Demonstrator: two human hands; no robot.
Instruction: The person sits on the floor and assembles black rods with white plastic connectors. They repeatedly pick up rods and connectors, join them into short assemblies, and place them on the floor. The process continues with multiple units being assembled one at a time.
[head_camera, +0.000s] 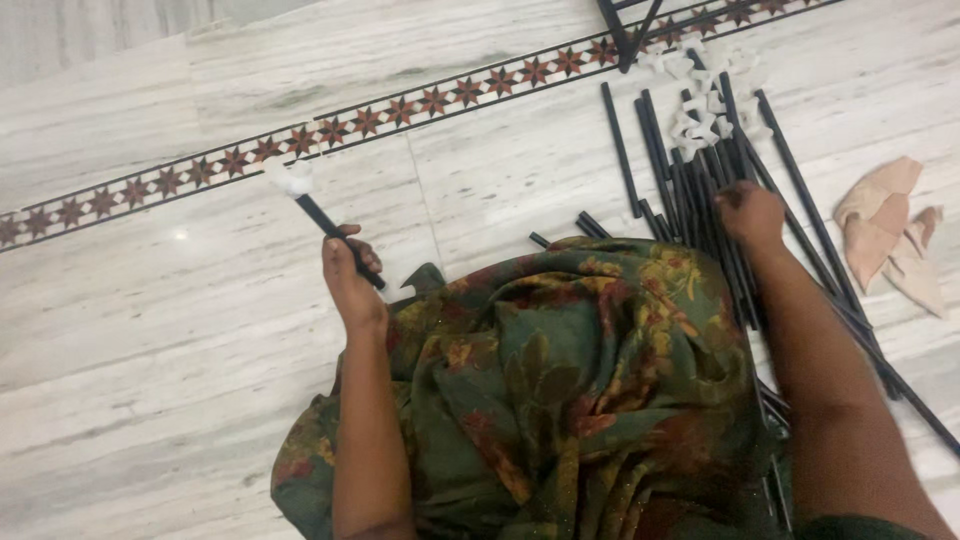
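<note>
Two hands are at work above the green patterned cloth (560, 380). The left hand (352, 275) is closed around a black rod (335, 235) tipped with a white connector (292, 178). The right hand (750, 213) rests, fingers curled, on the pile of black rods (690, 180) beyond the cloth's far right edge; whether it grips one cannot be told.

1. Both arms are bare, no sleeves, no watch or bangles on either wrist.
2. Lap is covered by a dark green floral draped cloth garment (560, 390) with red and yellow leafy print, thin and heavily folded.
</note>
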